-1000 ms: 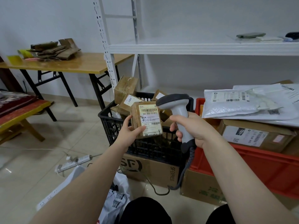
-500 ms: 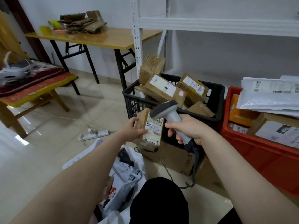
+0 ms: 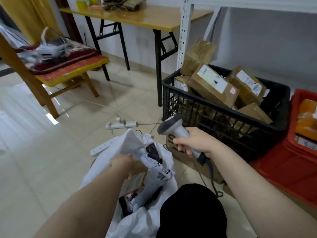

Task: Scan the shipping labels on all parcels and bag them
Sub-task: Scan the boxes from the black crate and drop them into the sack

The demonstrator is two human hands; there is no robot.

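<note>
My left hand (image 3: 123, 164) reaches down into the mouth of a white plastic bag (image 3: 129, 144) on the floor and grips a small brown cardboard parcel (image 3: 137, 176), which is blurred and partly hidden under my fingers. Other packets lie inside the bag. My right hand (image 3: 197, 141) holds a grey barcode scanner (image 3: 169, 125) by its handle, head pointing left, just right of the bag. Its black cable hangs down to the floor. Several labelled cardboard parcels (image 3: 212, 85) are piled in a black plastic crate (image 3: 171, 86) at the right.
The black crate stands on a cardboard box (image 3: 174, 149). A red crate (image 3: 289, 162) with more parcels is at the far right. Two white power strips (image 3: 121, 125) lie on the tiled floor. A wooden chair (image 3: 51, 66), a folding table (image 3: 145, 16) and a white shelf upright (image 3: 184, 31) stand behind.
My left hand has carried the small parcel from in front of the scanner down into the white bag. The scanner has dropped lower, and my view has tilted down and left.
</note>
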